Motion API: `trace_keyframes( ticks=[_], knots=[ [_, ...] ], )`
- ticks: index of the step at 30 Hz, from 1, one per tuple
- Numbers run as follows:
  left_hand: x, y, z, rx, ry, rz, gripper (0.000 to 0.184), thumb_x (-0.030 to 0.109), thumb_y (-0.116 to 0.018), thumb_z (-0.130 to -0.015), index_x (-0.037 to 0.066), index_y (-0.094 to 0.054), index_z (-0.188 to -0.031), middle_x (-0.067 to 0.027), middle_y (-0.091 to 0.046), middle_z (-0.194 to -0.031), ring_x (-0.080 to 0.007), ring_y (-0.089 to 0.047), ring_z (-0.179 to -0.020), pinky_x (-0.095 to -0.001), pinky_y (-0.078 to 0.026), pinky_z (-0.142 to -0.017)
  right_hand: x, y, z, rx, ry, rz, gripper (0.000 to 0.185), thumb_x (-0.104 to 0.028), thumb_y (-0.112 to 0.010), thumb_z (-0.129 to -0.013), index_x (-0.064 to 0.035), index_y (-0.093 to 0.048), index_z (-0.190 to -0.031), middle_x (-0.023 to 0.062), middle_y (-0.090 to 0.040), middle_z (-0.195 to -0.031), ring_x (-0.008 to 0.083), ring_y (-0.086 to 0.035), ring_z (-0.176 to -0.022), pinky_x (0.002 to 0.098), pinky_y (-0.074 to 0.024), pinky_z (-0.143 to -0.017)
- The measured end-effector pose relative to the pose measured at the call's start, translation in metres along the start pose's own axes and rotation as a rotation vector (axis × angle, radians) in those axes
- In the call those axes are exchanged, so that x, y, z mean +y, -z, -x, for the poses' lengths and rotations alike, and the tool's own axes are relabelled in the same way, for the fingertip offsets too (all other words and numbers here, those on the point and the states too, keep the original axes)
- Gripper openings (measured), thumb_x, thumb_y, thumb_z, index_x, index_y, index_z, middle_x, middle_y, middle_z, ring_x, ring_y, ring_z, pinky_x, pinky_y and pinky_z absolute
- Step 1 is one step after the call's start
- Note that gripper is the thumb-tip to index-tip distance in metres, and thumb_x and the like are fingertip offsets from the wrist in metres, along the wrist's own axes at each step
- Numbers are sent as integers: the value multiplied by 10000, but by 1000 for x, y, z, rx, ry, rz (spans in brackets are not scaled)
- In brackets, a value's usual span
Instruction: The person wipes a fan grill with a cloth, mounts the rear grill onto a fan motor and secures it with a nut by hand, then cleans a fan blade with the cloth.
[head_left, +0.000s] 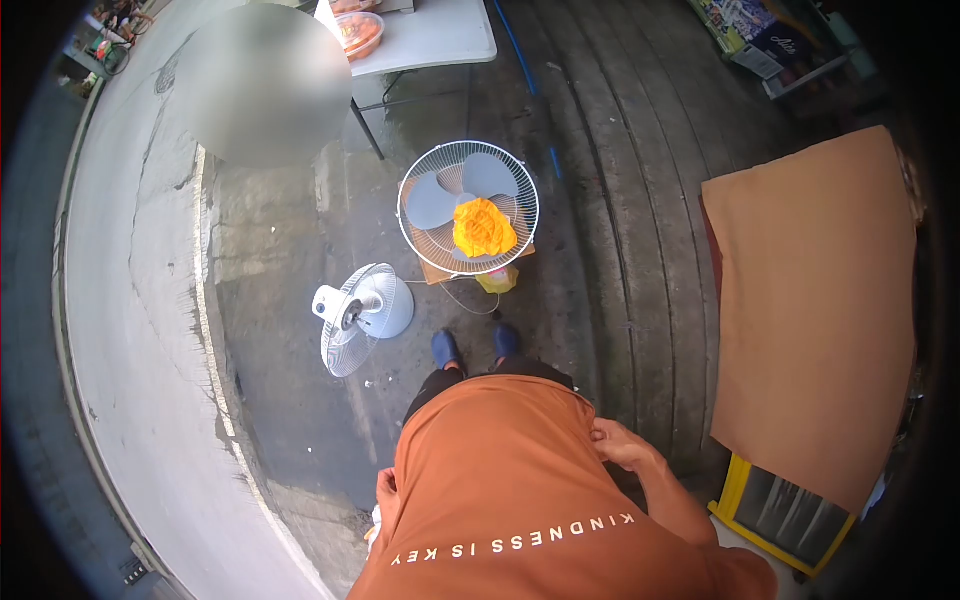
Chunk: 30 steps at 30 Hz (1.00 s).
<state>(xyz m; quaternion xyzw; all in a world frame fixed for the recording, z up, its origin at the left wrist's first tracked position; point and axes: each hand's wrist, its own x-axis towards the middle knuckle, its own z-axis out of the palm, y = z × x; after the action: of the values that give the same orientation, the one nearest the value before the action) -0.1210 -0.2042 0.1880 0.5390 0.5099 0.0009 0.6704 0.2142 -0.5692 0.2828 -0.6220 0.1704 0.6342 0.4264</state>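
At the right side of my orange-brown shirt (490, 460), my right hand (618, 443) is closed, its curled fingers at the cloth's edge. My left hand (386, 487) shows only in part at the shirt's left side; the cloth hides most of its fingers. Something white, too covered to name, is just below that hand. Ahead of my feet, a large fan (430, 200) lies face up with grey blades and a round wire guard. A crumpled orange-yellow cloth or bag (484, 229) rests on it. A smaller white fan (365, 315) stands to the left.
Cardboard lies under the large fan, beside a yellow bag (497, 280) and a thin cable. A white table (440, 45) with plastic food tubs (358, 35) stands ahead. A brown board (815, 310) covers a yellow-framed stand (735, 485) at right. Low steps run alongside.
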Motion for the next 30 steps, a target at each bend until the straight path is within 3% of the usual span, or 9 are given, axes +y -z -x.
trace_keyframes(
  ticks=[4, 9, 12, 15, 18, 21, 27, 29, 30],
  knots=[
    [119, -26, 21, -139, 297, -73, 269, 181, -707, -999, 7, -609, -1180, -36, -661, -1019, -136, -621, -956, -293, -514, -879, -10, 0, 7, -52, 60, -273, 404, -159, -675, -979, -32, -611, -1357, 69, -705, -1225, 195, -679, -1112, 399, -525, -1007],
    [136, -26, 22, -166, 309, -117, 335, 201, -690, -1011, 7, -567, -1254, -56, -656, -1086, -153, -615, -1032, -294, -512, -911, -4, 8, 7, -124, 98, -393, 430, -202, -663, -995, -64, -586, -1395, 72, -666, -1308, 209, -632, -1204, 438, -488, -1056],
    [155, -28, 17, -263, 516, -6, 333, 241, -673, -1020, 8, -571, -1235, -55, -641, -1096, -147, -592, -1068, -297, -500, -941, 1, 17, 8, -175, 20, -516, 472, -222, -663, -993, -77, -557, -1429, 70, -642, -1351, 215, -605, -1247, 445, -471, -1062],
    [151, -29, 14, -248, 596, 100, 448, 277, -655, -1026, -20, -545, -1343, -96, -654, -1196, -181, -586, -1170, -311, -477, -1008, 11, 26, 4, -221, -54, -557, 496, -225, -670, -985, -84, -544, -1443, 65, -635, -1367, 209, -607, -1251, 441, -475, -1052],
    [140, -31, 16, -256, 541, 137, 574, 347, -603, -1051, -35, -491, -1465, -147, -629, -1346, -234, -571, -1271, -343, -448, -1072, 8, 14, 10, -197, 4, -389, 493, -200, -662, -980, -80, -545, -1444, 68, -644, -1369, 187, -618, -1253, 417, -482, -1063],
    [179, -42, 19, -479, 344, -85, 672, 415, -570, -1055, -33, -432, -1537, -175, -586, -1441, -269, -536, -1347, -379, -420, -1118, 28, 20, -1, -246, 76, -351, 505, -188, -660, -981, -54, -534, -1452, 72, -633, -1401, 178, -602, -1289, 392, -463, -1094],
    [144, -14, 4, -551, 390, -225, 723, 500, -558, -1033, -36, -468, -1509, -167, -607, -1412, -258, -560, -1301, -397, -405, -1127, 28, 26, -2, -299, 96, -318, 443, -148, -657, -974, -19, -588, -1393, 78, -671, -1359, 177, -643, -1247, 369, -490, -1083],
    [207, -36, 37, -549, 147, -368, 723, 504, -556, -1031, -29, -470, -1512, -163, -611, -1407, -245, -570, -1284, -382, -421, -1111, 29, 30, -6, -317, 94, -341, 424, -145, -653, -975, -24, -604, -1379, 78, -687, -1331, 180, -659, -1223, 370, -502, -1071],
    [207, -36, 36, -534, 184, -361, 705, 495, -558, -1031, -26, -483, -1498, -157, -617, -1392, -235, -578, -1266, -375, -433, -1096, 28, 31, -8, -313, 73, -365, 435, -144, -658, -964, -26, -603, -1380, 74, -690, -1322, 181, -662, -1213, 375, -505, -1061]
  ],
)
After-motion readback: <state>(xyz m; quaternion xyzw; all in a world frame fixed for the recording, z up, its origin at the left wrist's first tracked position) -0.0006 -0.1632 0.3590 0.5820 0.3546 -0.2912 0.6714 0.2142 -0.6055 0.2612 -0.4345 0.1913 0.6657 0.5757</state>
